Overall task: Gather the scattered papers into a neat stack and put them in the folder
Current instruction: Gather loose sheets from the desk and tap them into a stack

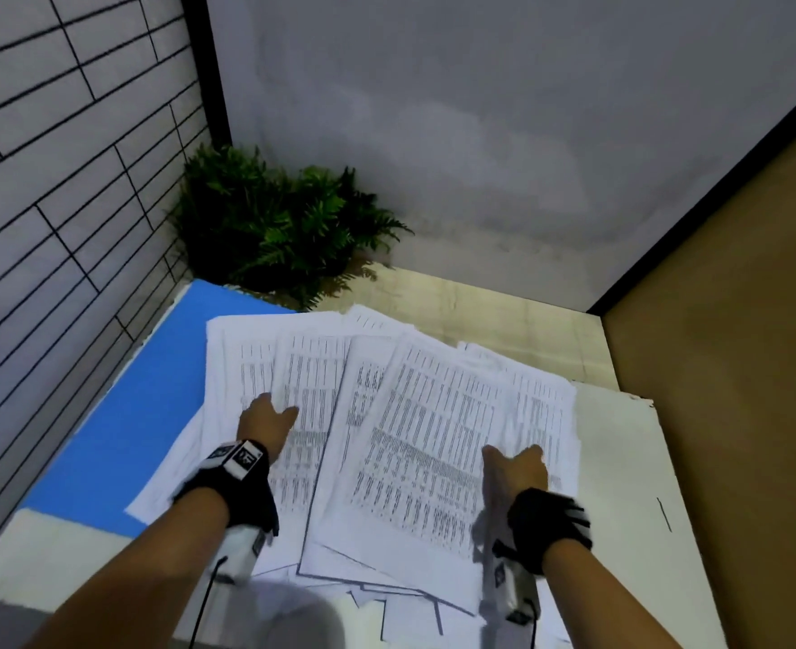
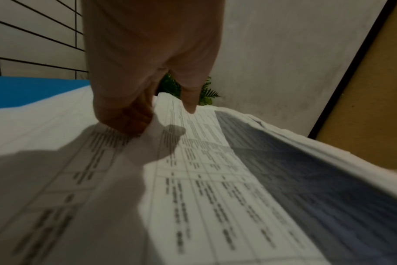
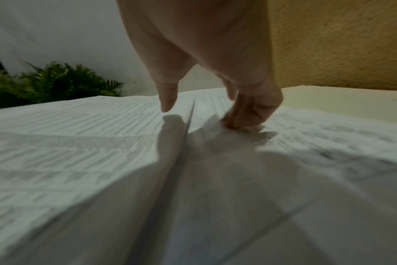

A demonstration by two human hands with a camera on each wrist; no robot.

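White tabletop (image 1: 620,470) is bearing fanned papers (image 1: 424,414) at lower centre, where the left hand (image 1: 265,420) and right hand (image 1: 515,468) are each pinching sheets between curled fingers and thumb, the spread overlapping the blue folder (image 1: 119,414) at left, a fern (image 1: 274,227) sitting beyond.

Left hand (image 1: 265,421), right hand (image 1: 515,468), fingers (image 2: 125,116) curled

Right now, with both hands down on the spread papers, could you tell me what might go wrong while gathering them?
The right hand presses its fingertips into the papers, wrinkling them; dragging harder may crease or tear a sheet. The papers overlap the blue folder, so sweeping them could shove it along. The left hand bears on upper sheets only, so lower ones may end up left fanned.
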